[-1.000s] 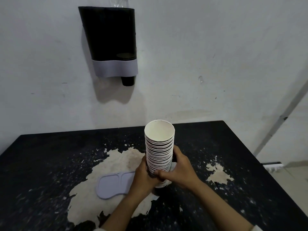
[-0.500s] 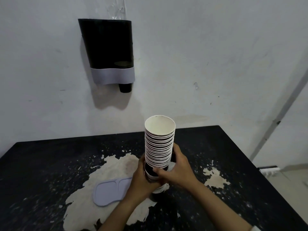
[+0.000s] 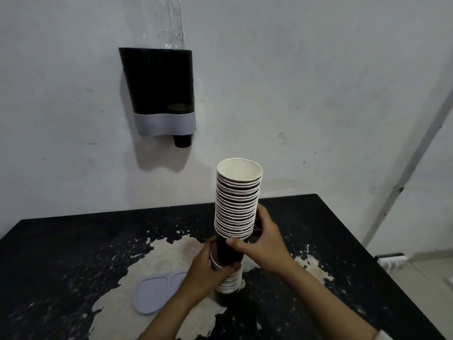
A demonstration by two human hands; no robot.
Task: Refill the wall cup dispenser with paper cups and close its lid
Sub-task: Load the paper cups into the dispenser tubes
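The left hand (image 3: 208,268) is gripping the lower group of nested paper cups (image 3: 229,278) above the black desk (image 3: 61,246). The right hand (image 3: 264,244) is closing around the upper stack of cups (image 3: 236,204), just under its lowest rim. The upper stack is standing nearly upright, with a black cup wall showing between the two groups. The wall cup dispenser (image 3: 159,92) is hanging on the white wall (image 3: 306,82), up and to the left of the cups and well apart from them. One dark cup (image 3: 182,141) is protruding from the dispenser's grey base. The grey lid (image 3: 157,293) is lying flat on the desk, just left of the left forearm.
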